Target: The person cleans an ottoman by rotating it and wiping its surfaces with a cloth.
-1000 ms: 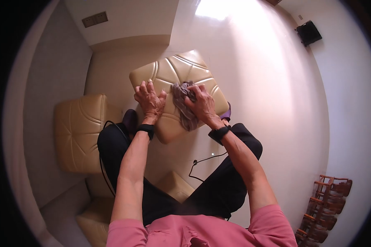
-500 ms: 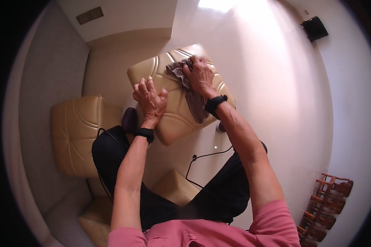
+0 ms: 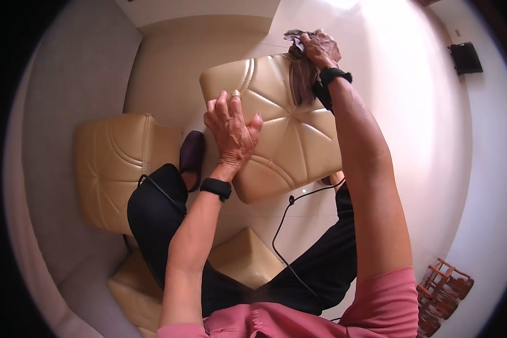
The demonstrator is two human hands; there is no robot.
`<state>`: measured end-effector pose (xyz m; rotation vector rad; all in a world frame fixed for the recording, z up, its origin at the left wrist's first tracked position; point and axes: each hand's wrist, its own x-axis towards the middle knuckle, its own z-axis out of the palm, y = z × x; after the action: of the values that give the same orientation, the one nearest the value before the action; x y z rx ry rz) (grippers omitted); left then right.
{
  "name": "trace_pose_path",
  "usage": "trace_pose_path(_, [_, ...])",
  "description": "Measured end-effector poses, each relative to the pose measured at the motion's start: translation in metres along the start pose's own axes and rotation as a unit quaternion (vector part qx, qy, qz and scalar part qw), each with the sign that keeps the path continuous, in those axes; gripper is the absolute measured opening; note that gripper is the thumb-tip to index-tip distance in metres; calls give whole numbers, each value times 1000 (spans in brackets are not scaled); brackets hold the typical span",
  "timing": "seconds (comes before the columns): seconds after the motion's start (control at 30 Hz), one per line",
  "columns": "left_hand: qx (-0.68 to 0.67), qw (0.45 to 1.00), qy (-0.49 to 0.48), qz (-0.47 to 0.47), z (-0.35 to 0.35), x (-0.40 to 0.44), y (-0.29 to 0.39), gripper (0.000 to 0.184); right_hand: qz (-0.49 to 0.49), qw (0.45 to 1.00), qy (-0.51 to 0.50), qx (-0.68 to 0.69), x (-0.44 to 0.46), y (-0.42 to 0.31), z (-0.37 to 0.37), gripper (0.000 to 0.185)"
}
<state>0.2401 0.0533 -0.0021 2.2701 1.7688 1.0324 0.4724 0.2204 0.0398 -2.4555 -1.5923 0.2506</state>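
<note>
A tan padded stool (image 3: 307, 143) with stitched seams stands before my knees. My right hand (image 3: 322, 49) grips a crumpled brownish cloth (image 3: 303, 79) at the stool's far right corner; part of the cloth hangs down over the padded top. My left hand (image 3: 232, 127) rests on the stool's left side with its fingers spread and nothing in them. A ring-like pale band shows on one of its fingers. Both wrists wear black bands.
Another tan padded seat (image 3: 110, 172) stands at the left by the grey wall. A further tan block (image 3: 248, 256) lies between my legs. A black cord (image 3: 281, 231) runs over my right leg. Brown wooden racks (image 3: 442, 293) and a black box (image 3: 466, 58) are along the right wall.
My right hand has moved with the cloth from the stool's upper middle to its far right corner. My left hand stays on the stool's left side. The camera view has shifted.
</note>
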Motion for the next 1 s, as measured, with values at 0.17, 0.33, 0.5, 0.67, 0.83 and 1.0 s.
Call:
trace_pose_path(0.17, [5, 1000, 26, -4, -13, -14, -7, 59, 85, 990, 79, 85, -38, 62, 11, 54])
trace_pose_path(0.33, [19, 998, 52, -6, -27, -23, -5, 59, 91, 987, 66, 114, -116, 74, -16, 53])
trace_pose_path(0.5, [30, 998, 60, -7, -35, -30, -2, 59, 31, 990, 120, 61, -189, 56, -34, 47])
trace_pose_path(0.67, [44, 998, 50, 1, -39, -33, -4, 61, -89, 987, 65, 120, -303, 8, -35, 40])
trace_pose_path(0.83, [36, 998, 56, 20, -33, -33, 12, 58, -188, 972, 43, 132, -322, 48, -51, 40])
trace_pose_path(1.0, [23, 999, 34, 20, -25, -36, 11, 56, -126, 976, 118, 133, -275, 85, -39, 36])
